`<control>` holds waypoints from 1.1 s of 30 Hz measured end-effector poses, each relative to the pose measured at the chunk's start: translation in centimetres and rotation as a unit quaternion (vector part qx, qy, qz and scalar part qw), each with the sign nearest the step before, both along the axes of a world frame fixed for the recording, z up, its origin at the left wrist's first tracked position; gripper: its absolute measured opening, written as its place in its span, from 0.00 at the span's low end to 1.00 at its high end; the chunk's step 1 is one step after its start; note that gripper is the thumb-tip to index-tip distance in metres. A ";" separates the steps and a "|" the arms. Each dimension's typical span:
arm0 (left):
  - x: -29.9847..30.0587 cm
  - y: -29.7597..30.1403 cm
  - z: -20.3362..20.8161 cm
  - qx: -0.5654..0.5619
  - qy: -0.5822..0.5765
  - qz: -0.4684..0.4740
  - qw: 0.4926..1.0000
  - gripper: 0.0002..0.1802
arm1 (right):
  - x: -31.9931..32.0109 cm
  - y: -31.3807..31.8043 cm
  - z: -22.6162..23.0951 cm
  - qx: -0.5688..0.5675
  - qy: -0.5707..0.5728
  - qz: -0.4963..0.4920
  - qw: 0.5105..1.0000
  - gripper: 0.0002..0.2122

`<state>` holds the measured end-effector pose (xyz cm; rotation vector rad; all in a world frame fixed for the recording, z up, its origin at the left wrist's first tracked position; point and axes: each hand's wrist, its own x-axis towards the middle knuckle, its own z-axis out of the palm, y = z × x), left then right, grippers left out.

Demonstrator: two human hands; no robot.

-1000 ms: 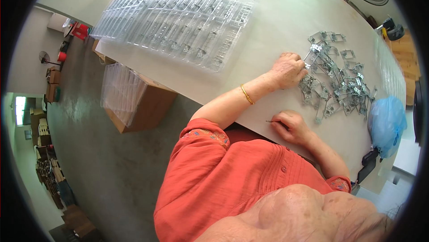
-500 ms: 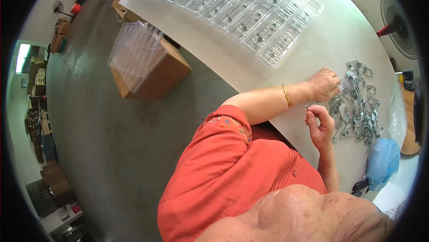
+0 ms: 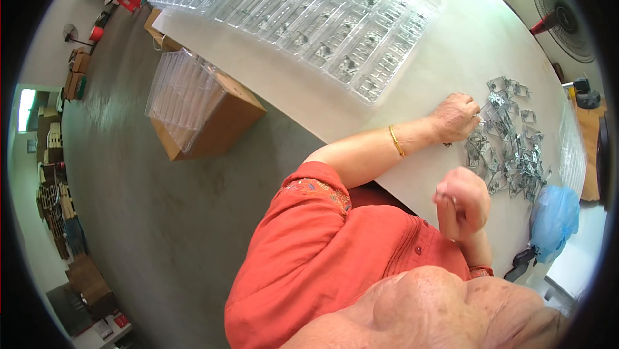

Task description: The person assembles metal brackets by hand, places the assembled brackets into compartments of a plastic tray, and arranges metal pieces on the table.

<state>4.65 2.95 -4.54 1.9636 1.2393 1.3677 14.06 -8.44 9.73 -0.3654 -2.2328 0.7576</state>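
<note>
My left hand point(image 3: 455, 118), wearing a gold bangle point(image 3: 396, 141) on its wrist, rests at the left edge of a heap of small silvery metal parts point(image 3: 516, 143). Its fingers are curled down and closed, and whatever they grip is hidden beneath them. Closer to my body, above the table's near edge, I have my right hand point(image 3: 463, 204) raised, slightly blurred. Its fingers are bent into the palm; what they hold, if anything, cannot be made out. A small dark piece point(image 3: 448, 145) lies on the table just below my left wrist.
Clear plastic trays point(image 3: 361, 46) with metal parts in their compartments lie across the far table. More clear trays point(image 3: 184, 97) stand in a cardboard box point(image 3: 225, 110) on the floor to the left. A blue plastic bag point(image 3: 554, 220) and a fan point(image 3: 564, 17) are at the right.
My right hand has drawn back toward my body and turned, its fingers curling in; the small tip between thumb and finger no longer shows. My left hand stays by the heap. The view has shifted slightly.
</note>
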 end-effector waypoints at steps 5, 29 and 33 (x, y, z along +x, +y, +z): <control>0.2 -0.2 0.0 0.031 0.010 0.004 0.999 0.09 | -0.1 -0.5 -1.4 0.003 0.055 0.082 0.995 0.14; -1.2 -0.2 1.1 0.007 0.041 -0.005 0.999 0.07 | -0.6 -0.3 -11.1 -0.057 0.069 0.049 0.995 0.10; -1.3 0.0 1.2 -0.030 -0.023 0.006 0.999 0.10 | 0.1 0.1 -9.5 -0.097 0.056 0.004 0.994 0.09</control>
